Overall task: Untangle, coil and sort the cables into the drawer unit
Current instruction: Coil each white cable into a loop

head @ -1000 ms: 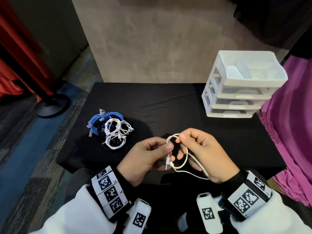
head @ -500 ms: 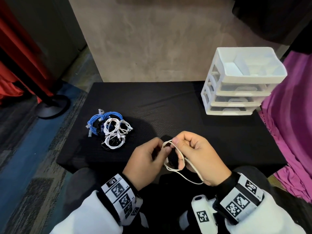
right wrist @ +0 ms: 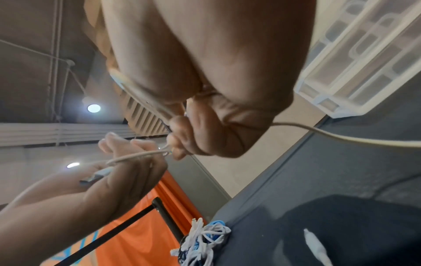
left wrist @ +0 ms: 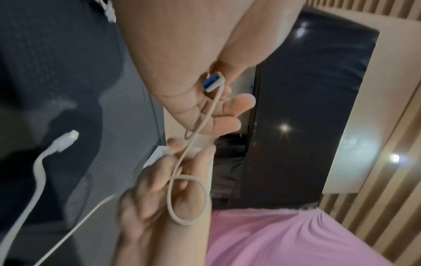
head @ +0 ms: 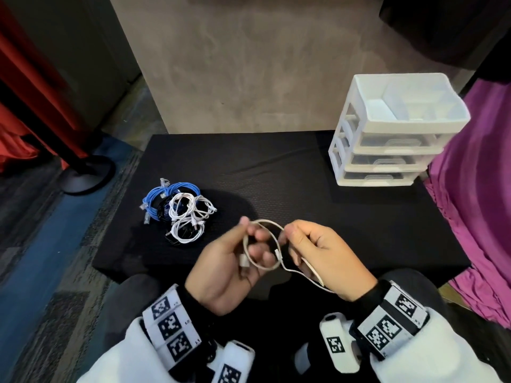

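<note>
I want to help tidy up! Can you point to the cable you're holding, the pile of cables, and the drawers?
cable (head: 264, 223), head view, top of its loop between the hands
pile of cables (head: 181, 210), head view, white coil in its middle
drawers (head: 398, 142), head view, front of the top drawer

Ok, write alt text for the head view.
Two hands, left hand and right hand, hold a white cable looped between them above a black table. A pile of blue and white cables lies left; a white drawer unit stands right.

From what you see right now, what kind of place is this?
Probably an indoor recording setup, not a home: a low black table on carpet, a red curtain on a stand, and tagged wristbands on both arms.
</note>
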The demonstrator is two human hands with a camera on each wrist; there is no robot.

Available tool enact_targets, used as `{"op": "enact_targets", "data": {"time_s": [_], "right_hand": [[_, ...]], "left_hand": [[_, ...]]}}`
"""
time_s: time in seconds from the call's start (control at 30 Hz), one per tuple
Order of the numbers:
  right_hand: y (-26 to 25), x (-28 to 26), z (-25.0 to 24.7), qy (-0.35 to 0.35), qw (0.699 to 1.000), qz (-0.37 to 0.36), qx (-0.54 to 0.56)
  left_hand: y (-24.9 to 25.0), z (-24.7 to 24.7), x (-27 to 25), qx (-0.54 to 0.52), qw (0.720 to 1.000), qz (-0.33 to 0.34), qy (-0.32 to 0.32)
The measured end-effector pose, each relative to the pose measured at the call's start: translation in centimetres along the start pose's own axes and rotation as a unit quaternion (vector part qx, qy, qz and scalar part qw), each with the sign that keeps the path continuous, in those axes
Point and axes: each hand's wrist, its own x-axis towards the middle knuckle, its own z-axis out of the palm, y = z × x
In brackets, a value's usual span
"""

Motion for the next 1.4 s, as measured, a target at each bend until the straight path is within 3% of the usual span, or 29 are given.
{"op": "enact_targets", "data": {"time_s": [0.1,0.17,0.3,0.4,0.47,0.57,0.7,0.77,0.83,0.93,1.0,1.03,1.07,1.1,1.2,1.23,1.3,1.4], "right_hand": [[0.5,-0.2,-1.0,-0.027,0.998,0.046,-0.02],[0.9,-0.6,-1.5,-0.05,0.998,0.038,-0.024],[1.4,-0.8,-1.4,-0.068,0.994,-0.004,-0.087],[1.8,-0.5,-0.7,-0.08,0.993,0.012,-0.091],[1.8,-0.2,-0.1,-0.044,0.997,0.009,-0.07],[2.0,0.7,0.6,0.068,0.998,-0.003,-0.001],[1.4,1.8,0.7,0.16,0.982,0.03,0.095],[1.2,2.1,0.0,0.185,0.971,0.04,0.147],[1.1,2.4,-1.2,0.201,0.958,0.051,0.196],[0.3,2.8,-3.6,0.214,0.938,0.063,0.266],[-0.4,2.8,-5.7,0.221,0.928,0.066,0.293],[-0.7,2.8,-6.8,0.221,0.928,0.068,0.293],[-0.8,2.8,-7.8,0.218,0.932,0.071,0.282],[-0.8,2.8,-8.6,0.215,0.939,0.074,0.259],[0.2,2.9,-9.8,0.217,0.966,0.088,0.112],[0.8,2.9,-9.6,0.211,0.973,0.085,0.03],[2.1,2.7,-8.5,0.167,0.974,0.06,-0.139],[3.9,2.0,-5.1,0.047,0.958,0.027,-0.281]], "left_hand": [[3.0,-0.3,0.1,-0.037,0.996,0.067,0.047],[5.0,-0.7,0.0,-0.037,0.989,0.121,0.074],[6.7,-1.3,0.1,-0.008,0.979,0.185,0.087],[6.5,-1.3,0.3,-0.007,0.974,0.21,0.085],[6.1,-1.1,0.5,-0.016,0.972,0.219,0.081],[4.5,-0.3,0.7,0.015,0.975,0.209,0.074],[0.7,0.5,0.4,0.129,0.978,0.155,0.042],[-1.3,0.0,0.2,0.221,0.967,0.128,0.021],[-3.1,-1.3,0.1,0.385,0.916,0.114,-0.013],[-3.8,-4.4,0.1,0.638,0.758,0.114,-0.072],[-2.7,-6.1,0.2,0.729,0.668,0.124,-0.087],[-1.9,-6.7,0.2,0.746,0.647,0.13,-0.084],[-1.0,-7.1,0.2,0.747,0.646,0.131,-0.081],[0.0,-7.1,0.0,0.724,0.675,0.121,-0.078],[3.2,-5.8,-1.1,0.489,0.863,0.076,-0.101],[4.3,-4.8,-1.6,0.386,0.913,0.07,-0.113],[6.1,-3.0,-2.5,0.236,0.96,0.08,-0.125],[6.9,-0.8,-2.3,0.116,0.977,0.137,-0.114]]}}
